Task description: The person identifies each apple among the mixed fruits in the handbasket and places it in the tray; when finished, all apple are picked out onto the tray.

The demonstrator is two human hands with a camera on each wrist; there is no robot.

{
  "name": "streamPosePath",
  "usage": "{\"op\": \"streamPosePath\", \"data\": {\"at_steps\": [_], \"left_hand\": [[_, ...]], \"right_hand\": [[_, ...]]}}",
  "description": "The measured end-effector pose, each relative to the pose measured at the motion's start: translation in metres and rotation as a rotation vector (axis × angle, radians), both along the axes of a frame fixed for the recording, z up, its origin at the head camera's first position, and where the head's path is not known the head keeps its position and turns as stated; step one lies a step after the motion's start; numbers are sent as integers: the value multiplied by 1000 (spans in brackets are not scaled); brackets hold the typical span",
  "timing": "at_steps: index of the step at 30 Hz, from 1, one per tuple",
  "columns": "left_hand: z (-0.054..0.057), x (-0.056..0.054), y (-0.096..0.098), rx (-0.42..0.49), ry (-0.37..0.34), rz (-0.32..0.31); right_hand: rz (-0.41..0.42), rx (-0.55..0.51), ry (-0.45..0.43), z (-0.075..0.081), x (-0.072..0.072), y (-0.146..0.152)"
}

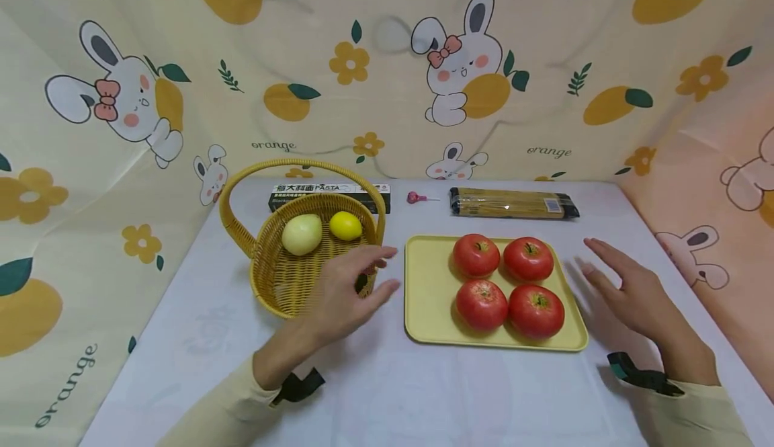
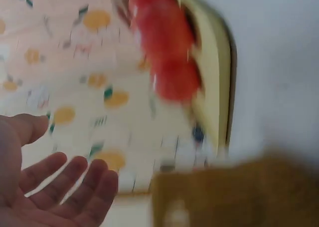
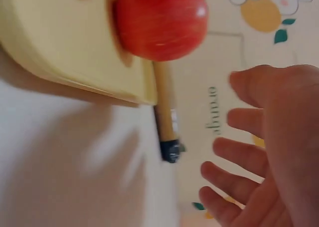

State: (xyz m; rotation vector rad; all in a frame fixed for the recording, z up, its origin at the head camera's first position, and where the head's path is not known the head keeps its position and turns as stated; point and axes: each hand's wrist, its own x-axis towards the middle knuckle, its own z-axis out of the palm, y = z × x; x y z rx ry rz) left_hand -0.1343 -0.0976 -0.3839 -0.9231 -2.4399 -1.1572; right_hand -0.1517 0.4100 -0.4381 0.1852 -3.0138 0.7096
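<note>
My left hand (image 1: 340, 294) hovers over the near right side of a woven basket (image 1: 289, 275), thumb and fingers spread apart and holding nothing. In the basket lie a yellow lemon (image 1: 346, 226) and a pale green, rounded fruit or vegetable (image 1: 302, 234); the hand hides part of the inside. Several red apples (image 1: 478, 256) sit on the right part of a pale yellow tray (image 1: 428, 299). Beside that tray's right edge, my right hand (image 1: 637, 294) is held in the air with relaxed fingers, also empty. The right wrist view shows one apple (image 3: 162, 22) close by.
Behind the basket stands a black and white pasta box (image 1: 326, 190). A small pink lollipop (image 1: 414, 197) and a clear pack of spaghetti (image 1: 510, 204) lie along the back of the white table (image 1: 375, 393). A printed cloth (image 1: 375, 111) hangs behind and at both sides.
</note>
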Motion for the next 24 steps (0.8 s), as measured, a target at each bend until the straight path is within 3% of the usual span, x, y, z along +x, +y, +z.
{"op": "streamPosePath", "data": {"at_steps": [3,6,9,12,16,20,22,24], "left_hand": [[17,0,-41,18,111,90],[37,2,-81,9,195,198],[63,8,-117,-27,257,321],[91,13,-145,-71,337,426],[118,15,-171,-152,481,569],[122,10,-189,-279,578,664],[113,5,-197,-326,588,675],[99,-3,-204,-372,550,681]], "right_hand": [[14,3,130,14,4,4],[31,15,203,34,6,8],[27,79,253,59,7,6],[17,161,356,89,7,2],[38,219,616,131,1,-1],[21,233,819,153,-7,-5],[8,250,837,152,-11,-5],[-11,294,808,143,-14,-5]]}}
